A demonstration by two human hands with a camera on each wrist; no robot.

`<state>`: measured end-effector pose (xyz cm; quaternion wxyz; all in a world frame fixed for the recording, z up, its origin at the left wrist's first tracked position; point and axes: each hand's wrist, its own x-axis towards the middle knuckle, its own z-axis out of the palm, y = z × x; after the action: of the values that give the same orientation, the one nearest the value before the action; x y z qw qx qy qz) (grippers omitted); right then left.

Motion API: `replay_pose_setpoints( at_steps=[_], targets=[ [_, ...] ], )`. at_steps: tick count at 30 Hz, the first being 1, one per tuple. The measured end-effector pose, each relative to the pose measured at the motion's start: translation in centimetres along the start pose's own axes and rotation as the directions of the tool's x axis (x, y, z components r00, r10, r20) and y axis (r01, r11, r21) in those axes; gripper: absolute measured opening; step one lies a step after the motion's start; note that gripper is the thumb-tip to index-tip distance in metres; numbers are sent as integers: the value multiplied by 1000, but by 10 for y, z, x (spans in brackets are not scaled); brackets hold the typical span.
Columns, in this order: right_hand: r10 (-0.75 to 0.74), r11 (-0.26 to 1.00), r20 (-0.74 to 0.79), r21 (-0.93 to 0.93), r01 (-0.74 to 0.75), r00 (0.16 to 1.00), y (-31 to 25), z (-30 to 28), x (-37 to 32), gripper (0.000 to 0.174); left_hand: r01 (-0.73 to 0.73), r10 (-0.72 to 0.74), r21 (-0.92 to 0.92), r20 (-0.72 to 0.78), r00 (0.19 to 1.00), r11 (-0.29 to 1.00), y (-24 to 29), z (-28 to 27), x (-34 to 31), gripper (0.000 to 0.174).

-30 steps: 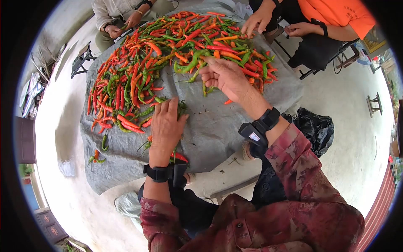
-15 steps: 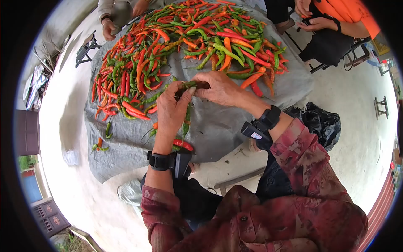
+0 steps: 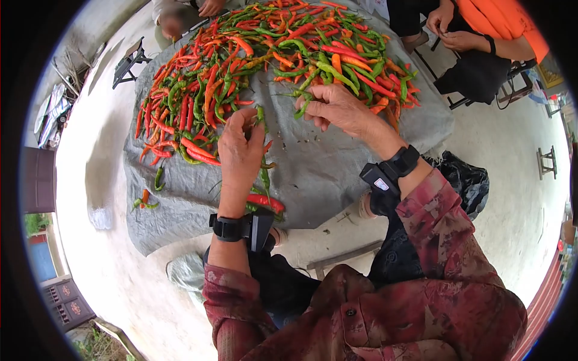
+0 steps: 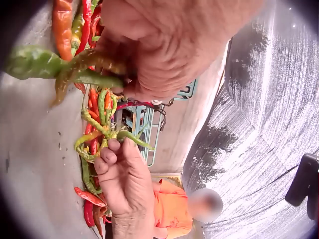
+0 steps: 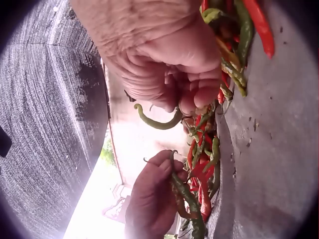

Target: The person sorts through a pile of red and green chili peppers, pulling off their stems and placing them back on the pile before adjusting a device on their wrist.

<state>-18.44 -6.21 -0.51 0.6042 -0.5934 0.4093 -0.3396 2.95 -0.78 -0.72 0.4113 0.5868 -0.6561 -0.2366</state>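
My left hand (image 3: 239, 150) is over the near part of the grey cloth, holding a green chili pepper (image 5: 188, 201) by its stem end. A brownish chili (image 4: 75, 69) lies across that green one in the same grip. To its right, my right hand (image 3: 343, 113) pinches a curved green chili (image 5: 160, 122) between thumb and fingers, close to the near edge of the chili pile (image 3: 205, 90). The hands are apart. Below my left hand, a red chili (image 3: 265, 201) and a few green ones lie on the cloth, partly hidden by the wrist.
The grey cloth (image 3: 325, 174) covers the table under the red and green heap. Two people sit across, one in an orange shirt (image 3: 503, 27), their hands near the far edge. A black plastic bag (image 3: 463, 180) is at the right; small stools (image 3: 546, 157) stand around.
My right hand came from the pile to meet my left at a green chili, then moved away up and right. It now carries a curved green chili. The left hand keeps its chilies.
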Motion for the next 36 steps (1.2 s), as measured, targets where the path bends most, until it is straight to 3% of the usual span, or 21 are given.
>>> replay_pose_setpoints(
  at_steps=[2, 3, 5, 6, 8, 12, 14, 15, 16, 17, 18, 20, 23, 24, 26, 27, 29, 31, 32, 34, 36],
  targets=[
    [54, 986, 161, -166, -27, 985, 0, 0, -1, 25, -244, 284, 231, -162, 945, 942, 7, 6, 1, 24],
    [57, 986, 160, -164, -31, 985, -2, 2, -4, 25, -242, 282, 231, -159, 946, 942, 13, 7, -1, 24],
    [67, 952, 286, -305, 24, 956, -7, 6, -8, 31, -262, 265, 56, -44, 963, 963, 25, 6, -2, 18],
    [68, 952, 284, -304, 23, 957, -8, 7, -9, 31, -263, 265, 55, -43, 963, 963, 25, 7, -3, 18],
    [60, 944, 343, -326, 59, 938, -7, 7, -11, 35, -266, 253, 108, 118, 960, 958, 24, 8, -4, 14],
    [40, 887, 344, -445, 126, 938, -5, -5, -7, 34, -242, 238, 66, 67, 969, 968, 20, -3, 0, 13],
    [2, 884, 210, -458, 96, 978, -5, -12, -5, 36, -76, 76, 10, -109, 991, 997, 14, -15, 3, 13],
    [70, 971, 93, -236, -46, 993, -5, -16, -4, 29, -34, 44, 72, -136, 990, 997, 12, -20, 3, 15],
    [70, 971, 93, -234, -47, 993, -5, -18, -1, 29, -34, 43, 73, -135, 990, 997, 11, -24, 3, 15],
    [-22, 986, -91, 160, 36, 996, -6, -20, 2, 27, -13, 25, 177, -64, 998, 984, 11, -28, 1, 17],
    [-33, 842, -292, 507, 185, 956, -5, -22, 5, 26, 1, -2, 280, 5, 1000, 960, 11, -31, -2, 20],
    [-25, 854, -330, 484, 191, 944, 1, -22, 5, 29, 8, -42, 346, 91, 995, 938, 16, -30, -11, 23],
    [-25, 997, -157, 62, 35, 987, -3, -7, -1, 33, -2, -87, 391, 211, 974, 921, 14, -26, -15, 23],
    [-21, 998, -153, 63, 31, 988, 0, 2, -3, 33, -10, -88, 370, 247, 965, 929, 13, -24, -16, 21],
    [10, 978, 183, -208, 29, 983, 5, 18, -5, 31, 32, -94, 294, 200, 975, 955, 11, -21, -14, 19],
    [11, 978, 183, -207, 28, 983, 4, 25, -7, 31, 62, -97, 214, 160, 982, 975, 11, -20, -11, 18],
    [21, 919, 275, -384, 89, 961, 3, 36, -9, 30, 21, -43, 177, 121, 992, 984, 4, -15, -9, 17],
    [-37, 912, 267, -384, 141, 963, 12, 44, -7, 30, -22, 11, 146, 75, 997, 989, 3, -17, -10, 17],
    [-95, 903, 252, -386, 190, 963, 16, 46, -6, 30, 8, -34, 178, 145, 989, 984, 4, -18, -11, 17],
    [-84, 899, 257, -398, 185, 963, 14, 50, -7, 30, 32, -79, 210, 215, 973, 977, 6, -16, -11, 18],
    [-70, 895, 264, -409, 177, 962, 12, 52, -7, 29, -39, -17, 261, 210, 978, 965, 3, -12, -13, 20]
  ],
)
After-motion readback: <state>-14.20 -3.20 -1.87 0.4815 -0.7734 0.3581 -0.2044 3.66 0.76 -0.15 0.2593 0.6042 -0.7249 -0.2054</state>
